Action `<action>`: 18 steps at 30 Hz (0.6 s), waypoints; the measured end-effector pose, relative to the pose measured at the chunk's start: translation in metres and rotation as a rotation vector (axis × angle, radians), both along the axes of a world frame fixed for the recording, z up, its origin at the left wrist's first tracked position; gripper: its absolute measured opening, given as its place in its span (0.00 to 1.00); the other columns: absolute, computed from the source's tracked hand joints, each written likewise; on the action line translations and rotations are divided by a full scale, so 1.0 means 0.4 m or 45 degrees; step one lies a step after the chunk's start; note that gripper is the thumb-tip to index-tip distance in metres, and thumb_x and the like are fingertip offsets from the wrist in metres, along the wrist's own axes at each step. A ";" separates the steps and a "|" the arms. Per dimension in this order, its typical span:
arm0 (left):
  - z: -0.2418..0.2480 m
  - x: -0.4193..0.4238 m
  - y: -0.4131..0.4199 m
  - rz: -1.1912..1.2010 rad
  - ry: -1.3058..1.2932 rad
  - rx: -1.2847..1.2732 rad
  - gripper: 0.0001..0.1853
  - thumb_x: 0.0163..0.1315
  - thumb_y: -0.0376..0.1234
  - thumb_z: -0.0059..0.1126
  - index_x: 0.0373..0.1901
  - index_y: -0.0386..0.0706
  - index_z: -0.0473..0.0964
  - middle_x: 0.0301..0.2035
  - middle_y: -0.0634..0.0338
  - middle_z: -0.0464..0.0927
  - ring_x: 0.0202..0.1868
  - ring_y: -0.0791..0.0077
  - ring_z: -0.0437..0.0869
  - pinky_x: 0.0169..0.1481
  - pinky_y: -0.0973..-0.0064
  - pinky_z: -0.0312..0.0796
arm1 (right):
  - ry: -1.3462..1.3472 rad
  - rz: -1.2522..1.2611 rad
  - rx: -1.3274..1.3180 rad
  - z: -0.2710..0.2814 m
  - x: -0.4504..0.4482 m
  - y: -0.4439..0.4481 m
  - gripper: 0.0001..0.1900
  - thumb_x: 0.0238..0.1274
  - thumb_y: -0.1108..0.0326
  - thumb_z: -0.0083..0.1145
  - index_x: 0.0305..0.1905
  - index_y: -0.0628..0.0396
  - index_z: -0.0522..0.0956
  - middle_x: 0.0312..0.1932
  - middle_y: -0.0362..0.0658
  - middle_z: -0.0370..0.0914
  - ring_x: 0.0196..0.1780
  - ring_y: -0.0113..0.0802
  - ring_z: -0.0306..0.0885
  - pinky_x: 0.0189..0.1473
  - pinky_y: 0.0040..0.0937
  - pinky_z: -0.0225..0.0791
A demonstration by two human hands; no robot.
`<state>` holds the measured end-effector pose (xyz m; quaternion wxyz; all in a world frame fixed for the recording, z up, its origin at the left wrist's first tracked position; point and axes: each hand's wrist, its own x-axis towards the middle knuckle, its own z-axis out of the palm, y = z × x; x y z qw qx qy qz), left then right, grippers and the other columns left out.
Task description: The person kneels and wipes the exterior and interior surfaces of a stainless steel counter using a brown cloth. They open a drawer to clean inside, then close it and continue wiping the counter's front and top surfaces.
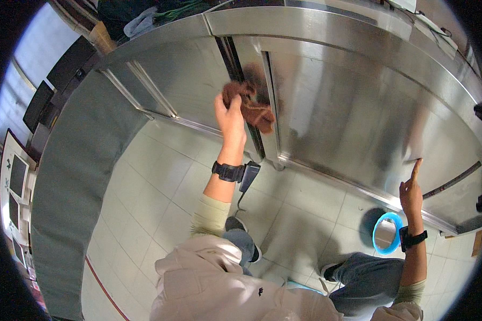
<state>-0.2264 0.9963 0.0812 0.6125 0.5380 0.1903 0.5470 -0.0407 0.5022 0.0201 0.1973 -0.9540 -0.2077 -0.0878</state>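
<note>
My left hand (229,116) grips a brown cloth (259,114), bunched against the stainless steel cabinet front. The cloth lies over the upright strip between a dark gap (229,60) and the metal edge of a sliding door (325,108). Part of it hangs down below my fingers. Far to the right, my right hand (411,196) has its index finger stretched out, the tip at the lower part of the steel door. Its other fingers are curled, and I see nothing held in them. Both wrists wear black straps, the left one with a dark box attached.
A blue-rimmed basin (388,233) of liquid stands on the tiled floor (305,216) beside my right wrist. Grey-green fabric (72,160) drapes a counter at left. A red line or hose (104,287) runs along the floor. A grey cloth (140,22) rests on the steel counter.
</note>
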 end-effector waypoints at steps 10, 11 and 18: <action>0.199 0.132 -0.073 0.415 0.246 1.065 0.36 0.70 0.33 0.46 0.72 0.28 0.40 0.71 0.34 0.36 0.74 0.40 0.40 0.76 0.56 0.38 | -0.063 0.073 0.046 -0.002 -0.003 0.002 0.51 0.58 0.76 0.51 0.76 0.45 0.27 0.21 0.52 0.75 0.23 0.50 0.74 0.28 0.43 0.68; 0.192 0.146 -0.068 0.473 0.230 1.117 0.37 0.70 0.34 0.45 0.72 0.27 0.39 0.71 0.34 0.36 0.74 0.39 0.40 0.76 0.55 0.38 | -0.081 0.099 0.084 -0.003 -0.002 0.002 0.51 0.58 0.76 0.51 0.76 0.45 0.27 0.21 0.52 0.75 0.23 0.50 0.74 0.28 0.44 0.68; 0.101 0.172 -0.031 0.554 0.239 1.163 0.39 0.73 0.46 0.40 0.71 0.27 0.40 0.71 0.33 0.39 0.72 0.38 0.43 0.75 0.51 0.40 | -0.063 -0.004 0.019 -0.005 -0.005 0.007 0.51 0.59 0.75 0.53 0.76 0.44 0.29 0.22 0.51 0.75 0.23 0.49 0.75 0.27 0.44 0.68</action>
